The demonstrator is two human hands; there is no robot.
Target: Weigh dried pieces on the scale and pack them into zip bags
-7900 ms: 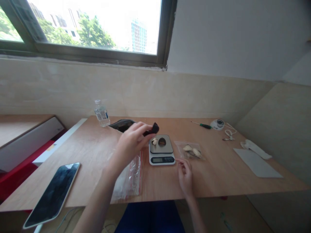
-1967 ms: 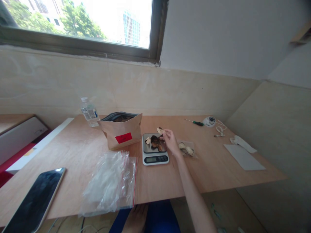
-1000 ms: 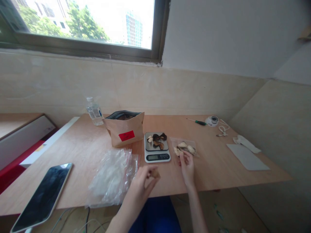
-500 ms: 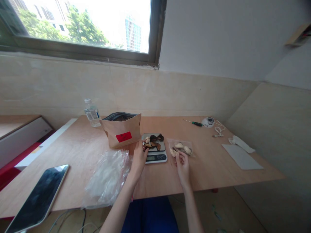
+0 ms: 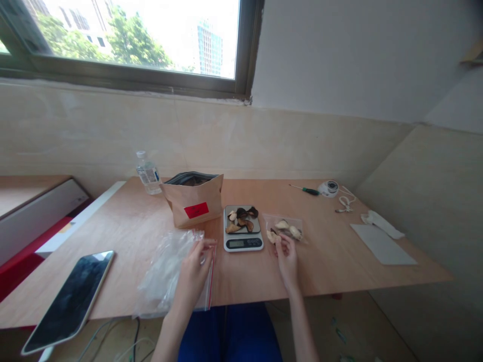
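Observation:
A white kitchen scale [image 5: 243, 245] carries several dark and tan dried mushroom pieces [image 5: 246, 213] on its plate. My left hand [image 5: 195, 265] is over the clear zip bags [image 5: 162, 274], left of the scale, fingers loosely bent and nothing visible between them; I cannot tell whether it touches the bags. To the right of the scale, my right hand [image 5: 287, 256] pinches a pale dried mushroom piece [image 5: 271, 236] at the near left edge of a small clear bag [image 5: 299, 222]. Several pale mushroom pieces [image 5: 289, 229] lie at that bag.
Behind the zip bags stands an open brown paper pouch [image 5: 196, 201] with a red label, and a water bottle [image 5: 148, 175] is beside it. A phone [image 5: 71, 299] lies at the left. Farther right are a screwdriver [image 5: 310, 191], a white camera [image 5: 329, 188] and a white sheet [image 5: 383, 245].
My left hand has drawn back from the mushroom pieces on the scale, down and left over the zip bags. My right hand stays at the small bag. The view has shifted slightly.

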